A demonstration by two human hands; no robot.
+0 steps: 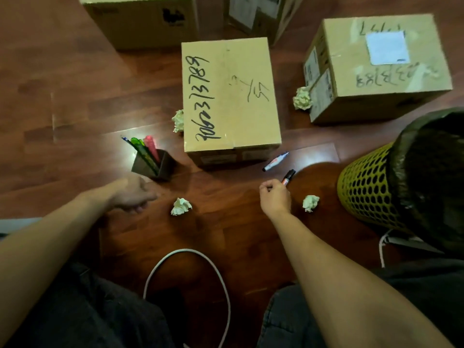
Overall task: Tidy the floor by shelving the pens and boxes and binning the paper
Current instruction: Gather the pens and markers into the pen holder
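Dark wood floor is slick, so with my right hand only pinching the marker by its tail and my left hand hanging loose, I could drop it rolling toward the bin.

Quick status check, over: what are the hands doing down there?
Right hand pinching black marker. Left hand relaxed, holding nothing, beside pen holder. Second marker and four paper balls on floor. Bin at right, path clear.
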